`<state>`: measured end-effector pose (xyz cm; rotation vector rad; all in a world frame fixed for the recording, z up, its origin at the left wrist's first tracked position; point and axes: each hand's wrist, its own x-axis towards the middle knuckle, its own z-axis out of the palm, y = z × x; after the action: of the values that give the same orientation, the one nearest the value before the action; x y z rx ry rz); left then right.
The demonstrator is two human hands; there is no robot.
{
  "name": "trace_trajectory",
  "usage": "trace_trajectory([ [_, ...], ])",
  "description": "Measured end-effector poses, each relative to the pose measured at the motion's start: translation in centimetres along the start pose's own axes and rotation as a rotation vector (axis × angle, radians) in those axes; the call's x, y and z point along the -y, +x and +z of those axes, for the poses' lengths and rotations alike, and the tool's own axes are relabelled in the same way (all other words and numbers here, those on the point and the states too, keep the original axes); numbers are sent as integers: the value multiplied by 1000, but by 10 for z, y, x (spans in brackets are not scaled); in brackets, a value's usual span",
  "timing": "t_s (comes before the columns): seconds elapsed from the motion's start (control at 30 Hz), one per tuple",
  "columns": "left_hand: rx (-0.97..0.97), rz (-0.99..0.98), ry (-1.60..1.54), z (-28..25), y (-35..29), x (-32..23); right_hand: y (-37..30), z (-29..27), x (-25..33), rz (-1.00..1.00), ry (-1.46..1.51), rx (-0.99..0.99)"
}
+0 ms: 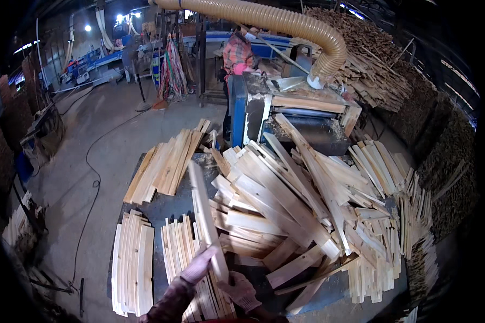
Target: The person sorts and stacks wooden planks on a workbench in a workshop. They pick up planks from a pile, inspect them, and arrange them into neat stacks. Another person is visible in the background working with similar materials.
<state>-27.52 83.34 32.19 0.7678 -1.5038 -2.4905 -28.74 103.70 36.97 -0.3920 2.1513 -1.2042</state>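
A long pale wooden board [203, 207] stands tilted up in front of me, its far end pointing away. My left hand [200, 264], at the end of a dark patterned sleeve, is closed on the board's left edge near its lower end. My right hand [239, 292], in a light knitted glove, is closed at the board's lower end on the right side. Below the left hand lies a row of narrow boards [180, 247]. To the right of the board spreads a loose heap of planed boards [275, 202], crossing at many angles.
Neat board stacks stand at the left [132, 264] and far left [164, 164] of the dark table. Beyond the heap is a blue machine [307, 126] with a ribbed hose [264, 13]. A person [237, 54] stands behind it. A cable [94, 161] crosses the floor.
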Motion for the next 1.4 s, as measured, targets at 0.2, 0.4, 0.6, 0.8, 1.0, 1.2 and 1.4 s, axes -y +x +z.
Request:
trace_trajectory([
  [0.2, 393, -204, -707, 48, 33, -53, 81, -121, -87, -420, -902, -528],
  [0.4, 549, -213, -910, 48, 38, -72, 128, -263, -177, 18, -1315, -871],
  [0.6, 409, -134, -809, 28, 39, -62, 98, -189, -106, 246, -948, -510],
  [0.8, 390, -136, -841, 16, 27, -78, 43, -116, -121, -21, -594, -601],
  [1.0, 240, -120, -769, -8, 28, -68, 22, -130, -116, -77, -907, -646],
  [1.2, -129, -116, -106, -146, 6, -34, 2, -129, -71, 227, -678, -450],
  [1.4, -651, -153, 1475, -265, -100, 53, 25, -122, -123, 170, 64, -366],
])
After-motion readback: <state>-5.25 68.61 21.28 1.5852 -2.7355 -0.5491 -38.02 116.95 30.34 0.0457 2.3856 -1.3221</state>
